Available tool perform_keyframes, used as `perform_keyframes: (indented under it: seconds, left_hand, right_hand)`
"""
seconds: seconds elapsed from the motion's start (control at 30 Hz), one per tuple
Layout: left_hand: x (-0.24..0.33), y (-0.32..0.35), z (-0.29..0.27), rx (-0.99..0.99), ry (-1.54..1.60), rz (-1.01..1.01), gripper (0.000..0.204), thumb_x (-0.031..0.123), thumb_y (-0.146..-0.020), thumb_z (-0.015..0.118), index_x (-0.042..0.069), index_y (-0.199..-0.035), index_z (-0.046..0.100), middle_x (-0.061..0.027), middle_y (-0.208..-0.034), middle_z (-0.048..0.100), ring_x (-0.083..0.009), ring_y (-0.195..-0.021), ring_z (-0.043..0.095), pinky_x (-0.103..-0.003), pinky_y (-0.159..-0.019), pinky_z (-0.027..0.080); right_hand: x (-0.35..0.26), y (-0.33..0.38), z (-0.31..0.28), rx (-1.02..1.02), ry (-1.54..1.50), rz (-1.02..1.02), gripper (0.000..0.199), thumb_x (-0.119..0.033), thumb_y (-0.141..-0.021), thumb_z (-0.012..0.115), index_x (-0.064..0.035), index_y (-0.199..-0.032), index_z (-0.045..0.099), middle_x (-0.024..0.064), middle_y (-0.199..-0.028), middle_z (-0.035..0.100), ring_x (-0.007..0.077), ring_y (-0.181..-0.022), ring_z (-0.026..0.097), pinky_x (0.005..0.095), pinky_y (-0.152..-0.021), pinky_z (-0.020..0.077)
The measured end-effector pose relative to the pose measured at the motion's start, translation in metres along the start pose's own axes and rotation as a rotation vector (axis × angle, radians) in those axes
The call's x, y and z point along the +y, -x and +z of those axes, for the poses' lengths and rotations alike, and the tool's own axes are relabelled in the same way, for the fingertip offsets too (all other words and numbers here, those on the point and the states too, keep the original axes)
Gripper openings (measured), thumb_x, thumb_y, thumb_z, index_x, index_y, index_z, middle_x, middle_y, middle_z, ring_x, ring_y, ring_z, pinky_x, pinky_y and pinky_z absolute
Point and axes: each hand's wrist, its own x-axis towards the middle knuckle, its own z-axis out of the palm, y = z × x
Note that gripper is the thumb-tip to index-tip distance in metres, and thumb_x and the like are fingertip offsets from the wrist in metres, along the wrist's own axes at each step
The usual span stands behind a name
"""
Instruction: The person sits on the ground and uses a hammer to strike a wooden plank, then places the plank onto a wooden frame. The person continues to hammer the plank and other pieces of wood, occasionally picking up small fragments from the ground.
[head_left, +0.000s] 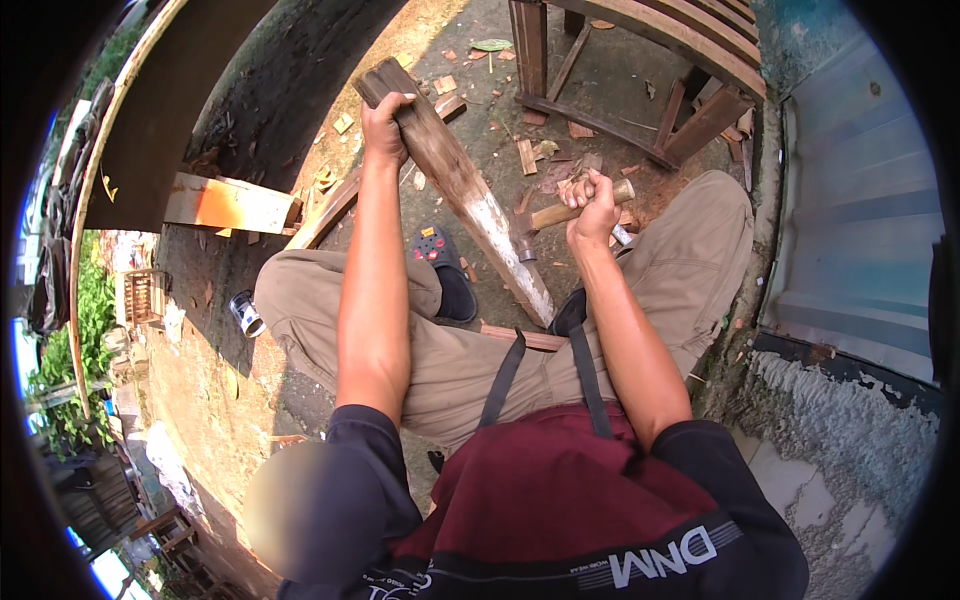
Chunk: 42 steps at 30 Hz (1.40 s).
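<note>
My left hand [384,128] is wrapped round the edge of a long, weathered wooden board [455,180] near its far end. The board slants from the upper left down between my feet, and its lower part has a pale, whitish surface. In my right hand [594,212], closed, is a hammer [525,240] with a short, thick wooden handle. Its dark metal head is at the right edge of the board's pale part; I cannot tell whether they touch. A strip of wood [522,337] lies near the board's lower end, close to my feet.
A slatted wooden bench [590,125] stands at the far right. Wood chips [527,157] litter the ground. More timber [330,210] lies to the left, near a can [246,314]. A corrugated metal sheet [860,220] lines the right side.
</note>
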Motion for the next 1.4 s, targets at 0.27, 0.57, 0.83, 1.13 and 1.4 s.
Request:
perform_keyframes:
  seconds: [0.27, 0.57, 0.83, 1.13, 1.4]
  left_hand:
    - [-0.001, 0.001, 0.007, -0.04, 0.011, 0.007, 0.024, 0.006, -0.073, 0.064, 0.0, -0.095, 0.061, -0.0077, -0.084, 0.061, -0.02, -0.075, 0.062, -0.034, -0.069, 0.052]
    - [-0.002, 0.0, -0.008, 0.013, 0.013, -0.013, 0.025, 0.004, -0.074, 0.062, -0.001, -0.098, 0.058, -0.0107, -0.086, 0.062, -0.0245, -0.079, 0.065, -0.038, -0.072, 0.055]
    - [0.0, 0.004, -0.065, 0.08, 0.01, -0.035, 0.052, 0.014, -0.077, 0.063, 0.003, -0.127, 0.053, -0.0186, -0.105, 0.065, -0.0279, -0.09, 0.066, -0.041, -0.078, 0.057]
    - [0.002, 0.006, -0.056, -0.029, 0.119, -0.108, 0.069, 0.021, -0.079, 0.061, 0.01, -0.145, 0.043, -0.0243, -0.121, 0.064, -0.0309, -0.097, 0.067, -0.046, -0.085, 0.058]
    - [-0.007, 0.001, -0.05, 0.074, -0.016, -0.051, 0.046, 0.041, -0.091, 0.069, 0.005, -0.117, 0.057, -0.0112, -0.096, 0.065, -0.0231, -0.084, 0.066, -0.039, -0.074, 0.056]
  right_hand:
    - [0.001, 0.035, -0.012, -0.063, -0.147, 0.506, 0.036, -0.023, -0.093, 0.053, -0.0162, -0.062, 0.036, -0.0008, -0.05, 0.031, 0.0146, -0.044, 0.034, 0.0322, -0.051, 0.0348]
    - [-0.007, 0.072, -0.003, -0.233, 0.688, 0.132, 0.03, -0.013, -0.092, 0.062, -0.0083, -0.066, 0.048, 0.0016, -0.058, 0.048, 0.0132, -0.053, 0.047, 0.0316, -0.059, 0.0398]
    - [0.03, 0.019, -0.053, -0.161, 1.58, -0.274, 0.043, -0.051, -0.091, 0.069, -0.009, -0.102, 0.071, 0.0202, -0.088, 0.065, 0.0371, -0.111, 0.054, 0.0458, -0.096, 0.0445]
    - [0.061, -0.007, -0.126, -0.035, 1.193, 0.31, 0.036, -0.039, -0.091, 0.071, -0.0063, -0.105, 0.071, 0.0131, -0.084, 0.071, 0.0209, -0.06, 0.069, 0.034, -0.055, 0.0554]
    - [0.056, 0.018, -0.118, -0.215, 1.738, 0.726, 0.025, -0.011, -0.084, 0.057, 0.0093, -0.095, 0.069, 0.0215, -0.08, 0.07, 0.0281, -0.062, 0.071, 0.0395, -0.054, 0.0584]
